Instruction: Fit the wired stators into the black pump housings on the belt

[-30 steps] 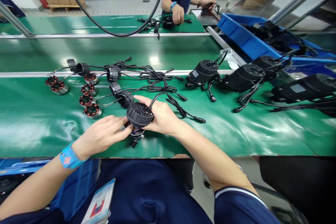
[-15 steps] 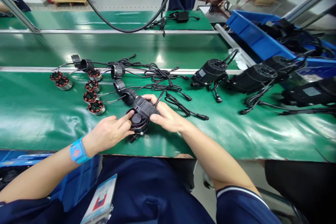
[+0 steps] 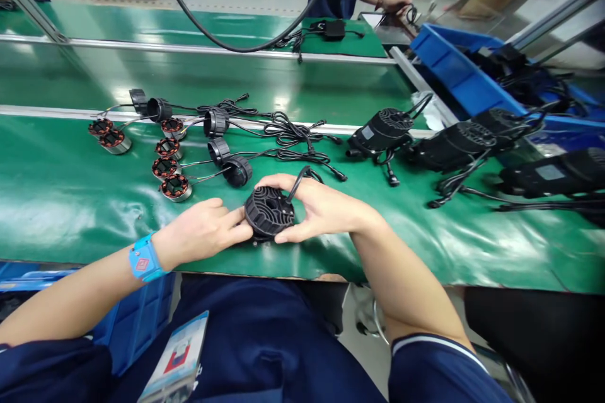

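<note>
A round black end cap (image 3: pixel 269 209) with curved ribs sits over a motor housing close to the table's front edge. My right hand (image 3: pixel 324 206) is closed around the cap, thumb at the front and fingers behind, beside the cable rising from its top. My left hand (image 3: pixel 204 232), with a blue wristband, pinches the left side of the housing, whose body is mostly hidden under the cap. To the left stand several copper-wound stators (image 3: pixel 176 187), wired to black ring-shaped caps (image 3: pixel 237 170) with coiled cables (image 3: pixel 295 135).
Several assembled black motors (image 3: pixel 384 131) with cables lie on the right of the green table (image 3: pixel 401 239). Behind them is a blue bin (image 3: pixel 458 79) of black parts. A thick cable (image 3: pixel 208 38) hangs across the back. A co-worker's hand (image 3: pixel 397 3) holds a cable beyond.
The tilted end cap has been lowered flat over the housing, covering the wires inside. My right hand has turned with it and shifted slightly right; my left fingers have moved from the opening to the side.
</note>
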